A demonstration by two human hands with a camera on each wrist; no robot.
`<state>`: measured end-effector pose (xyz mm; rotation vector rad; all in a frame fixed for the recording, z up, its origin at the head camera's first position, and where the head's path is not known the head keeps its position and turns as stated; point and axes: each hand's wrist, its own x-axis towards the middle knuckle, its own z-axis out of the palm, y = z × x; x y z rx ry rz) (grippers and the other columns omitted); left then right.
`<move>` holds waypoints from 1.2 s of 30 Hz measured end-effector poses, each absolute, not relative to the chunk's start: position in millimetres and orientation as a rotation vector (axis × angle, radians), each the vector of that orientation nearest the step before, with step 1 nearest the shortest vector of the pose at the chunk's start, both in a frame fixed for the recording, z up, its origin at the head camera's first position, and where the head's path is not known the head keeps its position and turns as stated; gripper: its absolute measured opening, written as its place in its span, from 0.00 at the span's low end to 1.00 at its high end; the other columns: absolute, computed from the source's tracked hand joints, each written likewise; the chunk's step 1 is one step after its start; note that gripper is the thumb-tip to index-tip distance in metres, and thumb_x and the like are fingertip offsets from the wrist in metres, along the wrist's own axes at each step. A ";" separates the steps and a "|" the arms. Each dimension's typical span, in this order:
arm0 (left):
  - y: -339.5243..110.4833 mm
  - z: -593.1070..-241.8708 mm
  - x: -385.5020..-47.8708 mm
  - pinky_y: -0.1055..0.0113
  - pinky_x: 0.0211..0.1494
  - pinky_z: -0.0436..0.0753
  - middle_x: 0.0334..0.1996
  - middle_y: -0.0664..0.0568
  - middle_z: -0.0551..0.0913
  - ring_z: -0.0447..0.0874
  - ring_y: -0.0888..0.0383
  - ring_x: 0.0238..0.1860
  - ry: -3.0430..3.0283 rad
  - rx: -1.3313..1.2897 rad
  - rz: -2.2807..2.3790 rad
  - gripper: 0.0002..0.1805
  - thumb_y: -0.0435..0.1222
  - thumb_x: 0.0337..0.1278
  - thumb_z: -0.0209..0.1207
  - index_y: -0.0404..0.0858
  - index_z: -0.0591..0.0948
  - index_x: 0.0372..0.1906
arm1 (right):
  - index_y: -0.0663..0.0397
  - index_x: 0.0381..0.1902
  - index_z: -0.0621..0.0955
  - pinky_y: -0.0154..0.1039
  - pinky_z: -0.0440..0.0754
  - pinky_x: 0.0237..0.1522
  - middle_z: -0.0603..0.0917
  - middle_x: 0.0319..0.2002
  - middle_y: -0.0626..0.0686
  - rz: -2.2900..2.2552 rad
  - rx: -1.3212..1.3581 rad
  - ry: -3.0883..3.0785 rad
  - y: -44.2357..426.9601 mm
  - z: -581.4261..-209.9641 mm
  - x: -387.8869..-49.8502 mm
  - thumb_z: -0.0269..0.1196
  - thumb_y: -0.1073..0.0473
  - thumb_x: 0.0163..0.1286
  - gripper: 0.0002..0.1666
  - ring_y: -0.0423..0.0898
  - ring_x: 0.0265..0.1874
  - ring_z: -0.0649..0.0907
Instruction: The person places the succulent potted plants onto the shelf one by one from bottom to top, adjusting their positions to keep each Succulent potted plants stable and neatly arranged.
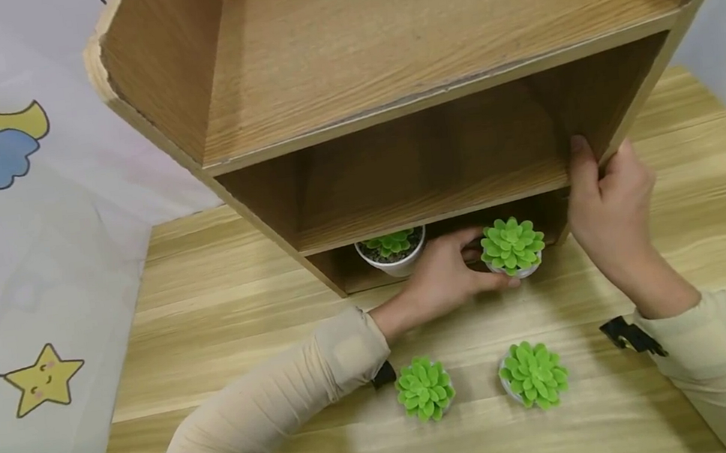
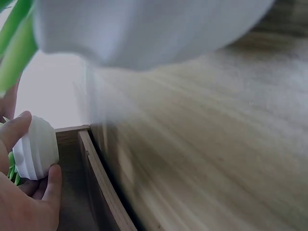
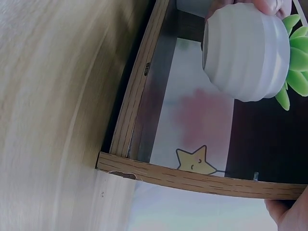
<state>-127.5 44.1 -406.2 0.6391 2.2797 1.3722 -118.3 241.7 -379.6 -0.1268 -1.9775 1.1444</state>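
My left hand [image 1: 444,275] holds a small potted succulent [image 1: 512,247] with bright green leaves, thumb and fingers around its white ribbed pot [image 2: 39,149]. That plant is at the front right of the bottom compartment of a wooden shelf [image 1: 441,88]. The right wrist view shows the same white pot [image 3: 245,53] in front of the opening. My right hand [image 1: 616,210] grips the shelf's right side panel, its thumb on the inner face. Another potted succulent [image 1: 394,249] stands inside the bottom compartment on the left, its top partly hidden by the board above.
Two more potted succulents, one on the left [image 1: 425,389] and one on the right [image 1: 534,376], stand on the wood-grain table [image 1: 194,292] before the shelf. A pale cloth backdrop [image 1: 34,259] with a moon, cloud and star hangs at the left.
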 end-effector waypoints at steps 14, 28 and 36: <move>50.2 -408.1 -126.4 0.78 0.42 0.78 0.48 0.52 0.85 0.82 0.69 0.43 2.325 0.675 1.322 0.39 0.43 0.38 0.79 0.37 0.78 0.60 | 0.74 0.42 0.79 0.27 0.66 0.33 0.83 0.35 0.61 1.131 -0.115 -1.994 242.4 -378.2 -116.7 0.53 0.56 0.75 0.21 0.34 0.32 0.76; 49.9 -408.7 -128.8 0.79 0.42 0.78 0.48 0.50 0.85 0.82 0.69 0.43 2.344 0.661 1.283 0.39 0.43 0.39 0.79 0.36 0.78 0.61 | 0.70 0.42 0.81 0.26 0.66 0.33 0.85 0.35 0.61 1.134 -0.155 -1.972 240.5 -378.1 -117.3 0.54 0.56 0.74 0.19 0.33 0.31 0.76; 52.0 -410.0 -130.3 0.79 0.44 0.77 0.49 0.48 0.85 0.82 0.67 0.45 2.349 0.676 1.277 0.39 0.42 0.40 0.79 0.36 0.77 0.61 | 0.71 0.43 0.81 0.26 0.67 0.34 0.85 0.36 0.60 1.142 -0.157 -1.973 240.4 -379.2 -117.6 0.54 0.55 0.75 0.20 0.32 0.32 0.77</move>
